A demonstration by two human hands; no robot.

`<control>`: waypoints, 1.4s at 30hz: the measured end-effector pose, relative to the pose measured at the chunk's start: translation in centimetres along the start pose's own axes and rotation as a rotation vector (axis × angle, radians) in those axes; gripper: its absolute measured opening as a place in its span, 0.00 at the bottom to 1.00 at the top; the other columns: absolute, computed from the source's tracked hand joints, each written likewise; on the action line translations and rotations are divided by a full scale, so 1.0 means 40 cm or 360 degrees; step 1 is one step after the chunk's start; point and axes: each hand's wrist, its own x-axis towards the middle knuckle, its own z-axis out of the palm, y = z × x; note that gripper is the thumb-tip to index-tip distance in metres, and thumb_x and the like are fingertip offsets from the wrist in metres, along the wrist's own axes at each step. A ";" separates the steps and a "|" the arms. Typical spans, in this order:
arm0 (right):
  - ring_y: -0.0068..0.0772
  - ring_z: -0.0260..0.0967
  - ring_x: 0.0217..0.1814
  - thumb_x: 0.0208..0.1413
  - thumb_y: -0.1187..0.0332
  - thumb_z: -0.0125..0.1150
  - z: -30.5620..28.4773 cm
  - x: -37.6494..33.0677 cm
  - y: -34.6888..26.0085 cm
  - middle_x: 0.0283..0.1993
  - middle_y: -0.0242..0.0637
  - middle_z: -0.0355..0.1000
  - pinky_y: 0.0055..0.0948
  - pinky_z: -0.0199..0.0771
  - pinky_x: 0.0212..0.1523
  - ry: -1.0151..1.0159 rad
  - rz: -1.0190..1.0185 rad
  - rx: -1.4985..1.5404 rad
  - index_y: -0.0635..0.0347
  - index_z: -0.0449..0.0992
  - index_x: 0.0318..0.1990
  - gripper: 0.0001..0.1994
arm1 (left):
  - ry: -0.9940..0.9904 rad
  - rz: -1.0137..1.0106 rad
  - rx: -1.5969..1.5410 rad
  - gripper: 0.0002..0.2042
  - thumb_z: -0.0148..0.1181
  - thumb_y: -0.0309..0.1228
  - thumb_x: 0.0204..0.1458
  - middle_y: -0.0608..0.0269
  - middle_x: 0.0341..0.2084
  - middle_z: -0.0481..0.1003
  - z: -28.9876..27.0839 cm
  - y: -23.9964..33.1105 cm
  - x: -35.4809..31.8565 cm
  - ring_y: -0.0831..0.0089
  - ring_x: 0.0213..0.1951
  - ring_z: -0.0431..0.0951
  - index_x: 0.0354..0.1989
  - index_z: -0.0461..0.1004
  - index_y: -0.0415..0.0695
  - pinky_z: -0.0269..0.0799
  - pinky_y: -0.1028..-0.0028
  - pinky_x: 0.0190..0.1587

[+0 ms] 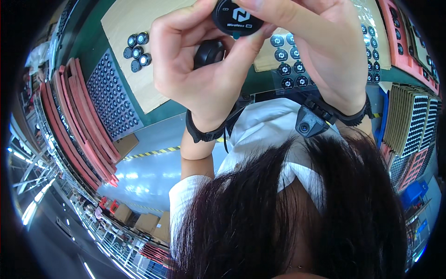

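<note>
At the top of the view, my two hands meet around a round black disc with a white logo on its face. The fingers and thumb of my left hand pinch its rim. From the other side, my right hand has its thumb pressed on the disc's upper edge. A second black round piece sits in the curl of my left hand, partly covered by fingers. Between the fingers, a small teal tab shows at the disc's lower edge.
Several small black round pieces lie on a tan board at left. Label sheets flank my hands. Pink foam trays stand at left, red trays at far right, with stacked trays below.
</note>
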 end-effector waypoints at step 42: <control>0.36 0.66 0.50 0.47 0.68 0.62 -0.392 -0.190 -0.135 0.55 0.42 0.58 0.31 0.66 0.49 0.0932 -0.0470 -0.1616 0.61 0.65 0.51 0.22 | -0.2200 -0.0647 -0.0002 0.07 0.49 0.26 0.45 0.55 0.23 0.72 0.770 -0.262 0.381 0.64 0.22 0.72 0.30 0.71 0.36 0.70 0.70 0.28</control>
